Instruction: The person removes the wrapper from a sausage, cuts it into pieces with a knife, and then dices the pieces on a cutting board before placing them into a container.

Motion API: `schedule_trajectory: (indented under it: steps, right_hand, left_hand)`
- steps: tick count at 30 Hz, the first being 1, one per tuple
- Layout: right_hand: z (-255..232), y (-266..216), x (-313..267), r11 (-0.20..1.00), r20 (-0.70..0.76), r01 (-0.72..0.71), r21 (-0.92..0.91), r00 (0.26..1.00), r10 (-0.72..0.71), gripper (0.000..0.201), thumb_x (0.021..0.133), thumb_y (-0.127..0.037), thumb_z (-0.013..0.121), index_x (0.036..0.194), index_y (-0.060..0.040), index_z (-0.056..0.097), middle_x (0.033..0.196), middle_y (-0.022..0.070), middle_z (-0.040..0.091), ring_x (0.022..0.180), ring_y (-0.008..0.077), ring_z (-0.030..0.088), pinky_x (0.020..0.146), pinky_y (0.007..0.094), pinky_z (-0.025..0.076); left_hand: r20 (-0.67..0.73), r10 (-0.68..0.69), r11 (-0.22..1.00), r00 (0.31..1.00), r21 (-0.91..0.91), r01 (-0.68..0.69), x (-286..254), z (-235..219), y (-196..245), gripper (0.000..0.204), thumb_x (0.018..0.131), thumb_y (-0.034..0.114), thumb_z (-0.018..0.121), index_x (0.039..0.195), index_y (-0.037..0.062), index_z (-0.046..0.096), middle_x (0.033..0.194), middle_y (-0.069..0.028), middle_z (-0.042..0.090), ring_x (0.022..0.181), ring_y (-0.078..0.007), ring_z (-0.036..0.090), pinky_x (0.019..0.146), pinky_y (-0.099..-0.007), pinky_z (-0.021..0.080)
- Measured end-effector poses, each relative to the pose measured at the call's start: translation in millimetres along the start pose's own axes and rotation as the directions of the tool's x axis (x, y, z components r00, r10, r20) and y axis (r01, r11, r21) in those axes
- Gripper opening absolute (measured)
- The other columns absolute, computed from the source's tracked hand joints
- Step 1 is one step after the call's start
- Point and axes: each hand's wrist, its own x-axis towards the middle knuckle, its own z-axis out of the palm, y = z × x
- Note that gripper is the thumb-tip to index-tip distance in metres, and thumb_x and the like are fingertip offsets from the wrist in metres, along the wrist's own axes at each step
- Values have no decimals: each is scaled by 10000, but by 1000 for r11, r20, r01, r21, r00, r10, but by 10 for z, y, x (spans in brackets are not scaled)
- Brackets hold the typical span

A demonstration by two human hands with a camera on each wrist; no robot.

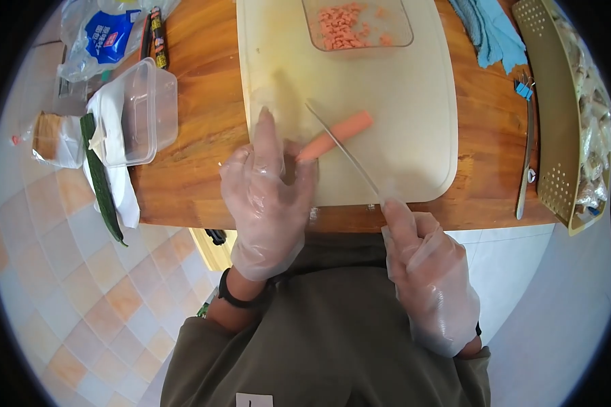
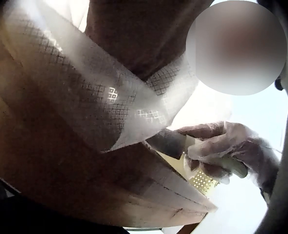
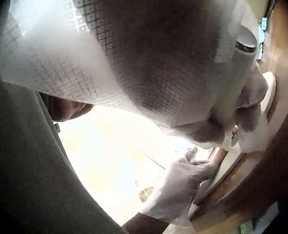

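Note:
A peeled carrot [image 1: 349, 127] lies slantwise on the cream cutting board [image 1: 414, 136]. In a clear plastic glove, my left hand [image 1: 265, 197] pinches the carrot's near left end between thumb and fingers, its index finger stretched forward over the board. My right hand [image 1: 431, 271], also gloved, grips a knife [image 1: 349, 157] by its pale handle [image 3: 231, 80]. The blade crosses over the middle of the carrot, its tip pointing to the far left. In the left wrist view the right hand [image 2: 227, 151] is wrapped round the handle.
A clear container [image 1: 356, 44] of diced carrot stands on the board's far side. To the left are an empty plastic box [image 1: 166, 112], a cucumber [image 1: 100, 180] and a plastic bag [image 1: 75, 41]. A blue cloth [image 1: 492, 34], a thin metal tool [image 1: 525, 159] and a perforated basket [image 1: 557, 115] lie rightward.

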Motion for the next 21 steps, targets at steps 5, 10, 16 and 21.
schedule_trajectory:
  steps: [5,10,16,21]
  right_hand:
    - [-95,-9,65,950,39,-130,282,991,124,529,933,31,696,1445,-48,591,965,193,661,788,372,660,702,423,548]
    - [-141,64,77,908,85,-141,394,990,117,564,920,53,690,1464,-27,567,1013,216,667,841,384,659,732,407,537]
    - [-88,132,77,947,-25,7,321,1000,1,513,970,-30,691,1469,-34,570,871,216,631,790,405,658,705,462,535]
    - [-141,49,30,910,6,-54,412,998,56,502,930,19,709,1419,-53,622,868,201,656,752,369,676,672,415,537]
  left_hand:
    - [12,-56,996,998,-62,57,22,-21,28,817,791,-68,771,1542,-24,454,854,-48,725,741,-227,644,699,-377,496]
    - [228,-329,558,916,-736,384,-163,-358,257,711,849,-17,769,1506,25,500,853,-68,741,708,-263,705,672,-368,569]
    - [469,499,82,728,-862,500,151,-790,136,124,913,111,794,1010,61,737,932,-82,778,772,-263,731,692,-369,565]
    - [240,606,-443,759,-690,572,8,-668,466,155,942,75,793,1064,1,735,779,-81,730,549,-230,645,461,-338,429]
